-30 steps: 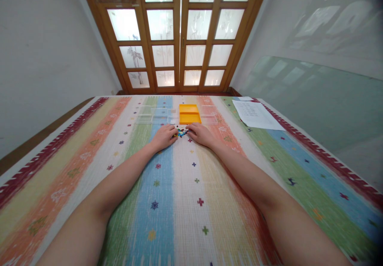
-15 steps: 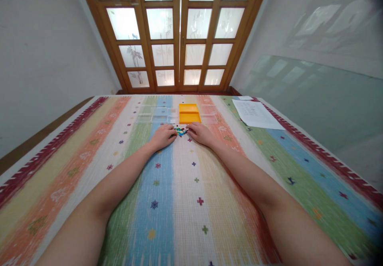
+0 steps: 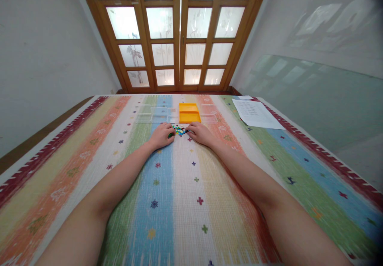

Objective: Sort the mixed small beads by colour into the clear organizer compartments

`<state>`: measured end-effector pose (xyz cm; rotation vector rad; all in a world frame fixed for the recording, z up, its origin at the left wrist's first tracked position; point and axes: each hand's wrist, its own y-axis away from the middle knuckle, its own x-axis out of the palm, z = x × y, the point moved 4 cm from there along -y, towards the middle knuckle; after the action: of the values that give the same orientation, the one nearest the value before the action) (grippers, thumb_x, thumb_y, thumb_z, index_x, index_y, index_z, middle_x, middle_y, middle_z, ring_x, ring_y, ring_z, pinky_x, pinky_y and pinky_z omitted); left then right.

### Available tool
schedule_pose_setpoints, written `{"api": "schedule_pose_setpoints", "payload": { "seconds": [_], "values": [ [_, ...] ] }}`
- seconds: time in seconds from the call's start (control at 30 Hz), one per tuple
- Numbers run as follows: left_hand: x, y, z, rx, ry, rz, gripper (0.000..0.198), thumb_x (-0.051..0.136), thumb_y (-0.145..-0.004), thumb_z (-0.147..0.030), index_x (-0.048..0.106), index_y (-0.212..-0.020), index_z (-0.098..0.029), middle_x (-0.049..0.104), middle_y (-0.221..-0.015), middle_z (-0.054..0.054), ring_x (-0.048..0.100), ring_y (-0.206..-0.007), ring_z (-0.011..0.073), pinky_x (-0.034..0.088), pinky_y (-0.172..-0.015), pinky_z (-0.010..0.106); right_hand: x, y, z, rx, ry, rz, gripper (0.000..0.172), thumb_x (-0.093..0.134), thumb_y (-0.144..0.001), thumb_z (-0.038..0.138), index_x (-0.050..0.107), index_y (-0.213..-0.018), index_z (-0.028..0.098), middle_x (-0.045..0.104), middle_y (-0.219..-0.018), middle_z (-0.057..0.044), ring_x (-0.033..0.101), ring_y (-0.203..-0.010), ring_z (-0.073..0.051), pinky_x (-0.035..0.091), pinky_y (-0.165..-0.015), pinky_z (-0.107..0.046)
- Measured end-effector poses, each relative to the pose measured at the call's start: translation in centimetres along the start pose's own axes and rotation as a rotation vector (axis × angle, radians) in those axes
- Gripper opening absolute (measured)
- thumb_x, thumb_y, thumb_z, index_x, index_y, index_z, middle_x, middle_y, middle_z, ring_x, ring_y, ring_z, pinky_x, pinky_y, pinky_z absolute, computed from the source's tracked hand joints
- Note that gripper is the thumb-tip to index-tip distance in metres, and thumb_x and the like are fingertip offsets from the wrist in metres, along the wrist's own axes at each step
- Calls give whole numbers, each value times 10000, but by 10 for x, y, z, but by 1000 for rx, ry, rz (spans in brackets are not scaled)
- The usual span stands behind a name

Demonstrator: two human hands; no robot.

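A small pile of tiny coloured pieces [image 3: 179,130] lies on the striped cloth [image 3: 179,186], far out in front of me. My left hand [image 3: 160,135] rests palm down at the pile's left edge with its fingers curled, and a small green piece shows at its fingertips. On the pile's right side, my right hand [image 3: 200,133] lies flat on the cloth, fingers stretched toward the pieces and touching the nearest ones. Just behind the pile sits an orange tray [image 3: 189,113].
Clear plastic trays [image 3: 152,114] flank the orange tray on the left and on the right [image 3: 210,117]. A printed paper sheet [image 3: 255,114] lies at the far right of the cloth. A wooden glazed door [image 3: 179,38] stands beyond the table, with walls on both sides.
Both hands have drawn slightly apart, so more of the pile shows between them. A green piece now appears at the left fingertips.
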<state>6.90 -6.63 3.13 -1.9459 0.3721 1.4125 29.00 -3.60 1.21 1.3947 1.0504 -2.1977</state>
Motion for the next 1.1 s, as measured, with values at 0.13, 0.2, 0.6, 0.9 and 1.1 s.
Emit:
{"api": "schedule_pose_setpoints", "payload": {
  "seconds": [0.13,0.2,0.6,0.9,1.1],
  "values": [
    [-2,1,1,5,30,3,160,609,-866,-251,727,-971,-229,631,-1017,81,567,-1008,255,466,-936,425,-2,1,3,-12,-27,8,186,613,-989,267,743,-1118,236,679,-1113,-90,594,-1061,-234,450,-950,-369],
    [-3,1,1,6,40,5,166,616,-853,-239,729,-975,-232,630,-1023,81,566,-1019,259,465,-942,428,-3,1,5,-25,-42,11,179,613,-992,274,745,-1109,239,681,-1107,-88,592,-1065,-232,449,-955,-374],
    [-3,1,1,21,49,-5,170,564,-917,-242,723,-971,-217,637,-1028,83,565,-1013,247,460,-935,410,-2,0,-5,48,31,-24,197,551,-993,203,734,-1064,214,679,-1034,-88,592,-1021,-234,450,-902,-350],
    [-6,1,-8,63,54,23,182,551,-925,-283,722,-928,-221,646,-997,81,558,-1002,247,439,-941,420,-1,1,-10,105,66,-18,185,572,-993,229,753,-1033,223,669,-1007,-83,596,-1012,-227,455,-874,-335],
    [-9,2,-16,129,104,89,171,613,-833,-238,732,-957,-236,648,-1035,74,551,-1044,260,436,-989,429,-2,1,-10,124,66,-26,173,571,-996,240,741,-977,212,668,-977,-88,595,-979,-226,450,-843,-332]
  ]
}}
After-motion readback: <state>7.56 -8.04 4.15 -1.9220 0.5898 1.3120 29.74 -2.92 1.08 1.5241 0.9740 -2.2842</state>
